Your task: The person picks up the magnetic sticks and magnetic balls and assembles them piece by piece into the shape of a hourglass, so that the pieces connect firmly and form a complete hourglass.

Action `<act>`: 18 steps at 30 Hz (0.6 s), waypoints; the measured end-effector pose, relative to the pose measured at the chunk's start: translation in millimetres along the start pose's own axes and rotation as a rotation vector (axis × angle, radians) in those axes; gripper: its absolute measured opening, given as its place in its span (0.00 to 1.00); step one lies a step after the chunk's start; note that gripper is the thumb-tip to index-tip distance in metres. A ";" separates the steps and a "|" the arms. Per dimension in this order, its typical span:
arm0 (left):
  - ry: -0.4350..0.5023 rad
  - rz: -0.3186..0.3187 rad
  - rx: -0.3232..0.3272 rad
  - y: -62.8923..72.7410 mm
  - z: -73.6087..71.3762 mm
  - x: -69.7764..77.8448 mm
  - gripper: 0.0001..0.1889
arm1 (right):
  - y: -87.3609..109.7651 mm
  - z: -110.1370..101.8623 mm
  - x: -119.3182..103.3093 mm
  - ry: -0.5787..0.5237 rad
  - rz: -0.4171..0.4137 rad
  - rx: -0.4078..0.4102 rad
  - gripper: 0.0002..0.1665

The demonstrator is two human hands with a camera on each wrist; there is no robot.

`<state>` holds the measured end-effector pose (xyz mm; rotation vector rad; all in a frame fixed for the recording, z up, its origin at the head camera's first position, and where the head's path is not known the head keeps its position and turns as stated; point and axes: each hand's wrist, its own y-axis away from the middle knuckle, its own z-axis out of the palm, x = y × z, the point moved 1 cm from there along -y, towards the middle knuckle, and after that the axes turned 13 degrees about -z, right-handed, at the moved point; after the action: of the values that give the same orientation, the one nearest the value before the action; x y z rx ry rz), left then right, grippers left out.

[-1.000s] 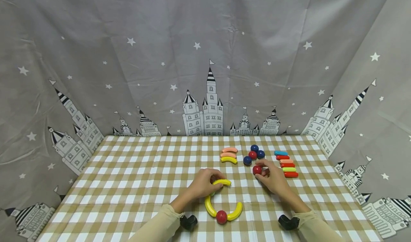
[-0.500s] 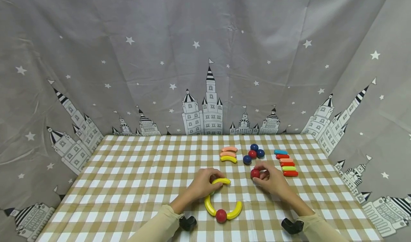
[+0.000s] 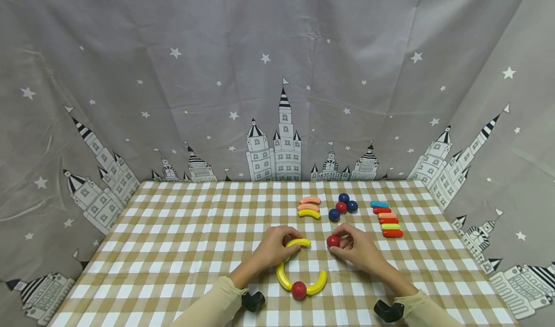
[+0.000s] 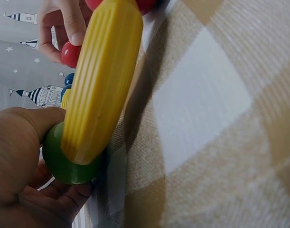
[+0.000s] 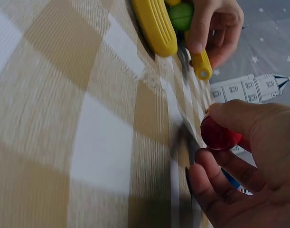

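My left hand (image 3: 274, 247) grips a green ball (image 4: 57, 154) and a yellow curved stick (image 3: 301, 242) that juts to the right. Another yellow curved stick (image 3: 283, 277) runs from the green ball to a red ball (image 3: 299, 290) near the front. From that ball, a third yellow curved stick (image 3: 318, 283) bends up to the right, its far end free. Between thumb and fingers, my right hand (image 3: 357, 250) pinches a second red ball (image 3: 333, 241), a short gap right of the upper stick's end. In the right wrist view this ball (image 5: 218, 135) appears above the cloth.
Two orange curved sticks (image 3: 309, 200) and a yellow one (image 3: 309, 214) lie farther back. Right of them sit several blue balls (image 3: 334, 215) around a red ball (image 3: 341, 207). Several short straight sticks (image 3: 390, 226) form a column at right. A checked cloth (image 3: 182, 240) covers the table.
My right hand has carried the red ball left and toward me, from near the blue balls to near the upper yellow stick's end. My left hand has stayed in place.
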<state>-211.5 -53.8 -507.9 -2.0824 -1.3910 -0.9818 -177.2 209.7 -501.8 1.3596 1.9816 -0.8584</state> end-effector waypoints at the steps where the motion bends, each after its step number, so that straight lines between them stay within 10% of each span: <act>1: 0.001 -0.002 0.000 0.1 0.0 -0.1 0.10 | -0.6 1.7 -1.2 -0.006 -0.007 -0.010 0.20; 18: -0.002 -0.012 0.012 0.9 -1.4 1.5 0.10 | -6.7 28.8 -16.9 -0.023 -0.149 -0.074 0.17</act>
<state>-210.8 -54.2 -505.8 -2.0696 -1.4081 -0.9736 -175.3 175.9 -505.7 1.1676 2.0964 -0.8545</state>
